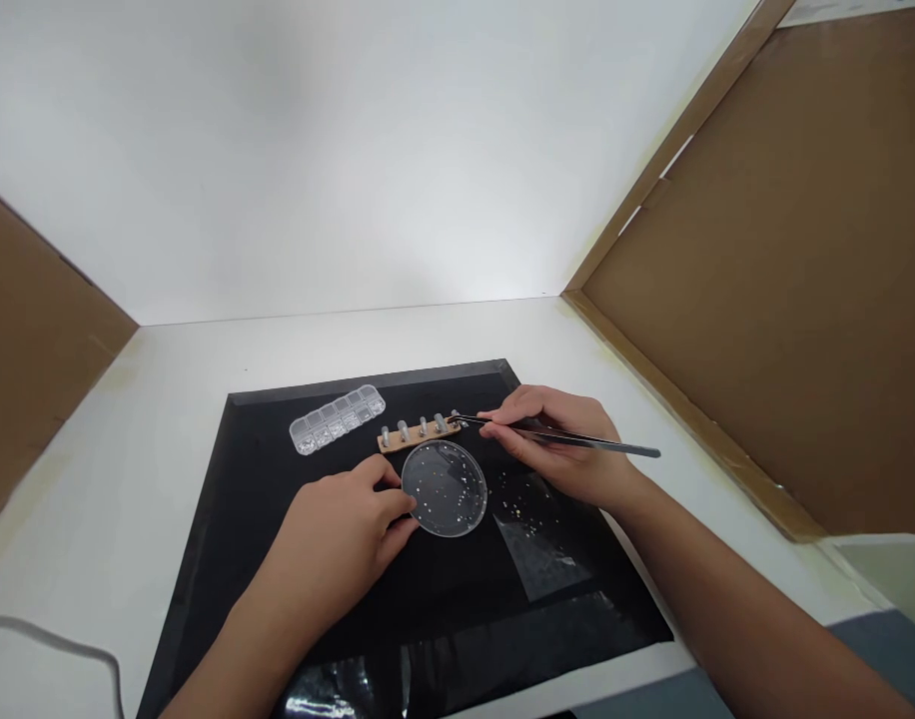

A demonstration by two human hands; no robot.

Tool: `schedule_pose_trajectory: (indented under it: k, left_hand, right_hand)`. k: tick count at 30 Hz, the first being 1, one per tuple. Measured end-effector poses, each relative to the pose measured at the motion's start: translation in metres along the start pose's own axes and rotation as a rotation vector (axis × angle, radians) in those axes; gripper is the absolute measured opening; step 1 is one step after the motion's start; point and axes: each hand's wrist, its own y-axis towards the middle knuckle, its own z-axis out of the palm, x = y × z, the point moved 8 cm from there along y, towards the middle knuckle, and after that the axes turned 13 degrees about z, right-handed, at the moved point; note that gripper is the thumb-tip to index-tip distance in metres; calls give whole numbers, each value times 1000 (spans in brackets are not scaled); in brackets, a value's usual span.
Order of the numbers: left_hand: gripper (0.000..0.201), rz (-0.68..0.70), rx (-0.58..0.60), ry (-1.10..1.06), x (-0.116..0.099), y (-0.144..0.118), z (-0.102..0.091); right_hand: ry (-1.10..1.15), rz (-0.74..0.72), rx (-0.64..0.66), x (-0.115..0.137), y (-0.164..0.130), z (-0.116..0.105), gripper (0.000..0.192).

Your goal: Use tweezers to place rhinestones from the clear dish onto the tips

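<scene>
My right hand (566, 444) grips thin metal tweezers (577, 439), whose tips reach the right end of a small wooden strip (419, 433) that carries several upright pale nail tips. My left hand (345, 539) rests on the black mat (225, 539), its fingers touching the left rim of a clear round dish (445, 488) scattered with tiny sparkling stones. The dish lies just in front of the strip.
A clear compartment box (338, 418) of small stones lies at the mat's far left. A clear plastic bag (539, 554) with loose stones lies right of the dish. Brown cardboard walls (787, 280) stand on both sides. A grey cable (53, 644) crosses the near left.
</scene>
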Motion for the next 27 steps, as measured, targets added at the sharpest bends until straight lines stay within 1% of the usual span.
schedule_pose_trajectory:
  k: [18, 24, 27]
  left_hand:
    - [19, 3, -6, -2, 0, -2, 0]
    - [19, 0, -21, 1, 0, -1, -2]
    - [19, -6, -11, 9, 0, -1, -2]
  right_hand:
    - [-40, -6, -32, 5, 0, -3, 10]
    - [-41, 8, -44, 6, 1, -2, 6]
    - [-43, 18, -47, 6, 1, -2, 6]
